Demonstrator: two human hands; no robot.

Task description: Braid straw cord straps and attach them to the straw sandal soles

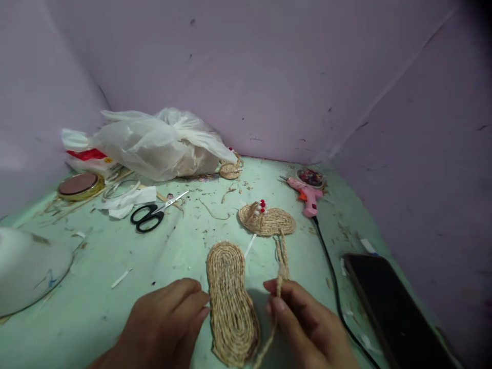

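Note:
A flat shoe-shaped sole [229, 302] of coiled, braided straw lies lengthwise before me. Beside its left edge is my left hand [169, 318], fingers bent together and tips at the rim; whether they grip anything is hidden. Between thumb and fingers, my right hand [303, 323] pinches a braided straw cord [279, 284] to the right of the sole. Part of the cord trails down toward the sole's lower end, and a loop of it reaches up. Farther back sits a small straw slipper [274, 221] with red and white beads on its strap.
Black-handled scissors [154, 215] lie at left, near a white plastic bag [165, 146]. On the right are a pink glue gun [305, 195] with a black cable [330, 266], a bowl of beads [310, 177] and a dark phone [392, 307]. Straw scraps litter the green tabletop [184, 256].

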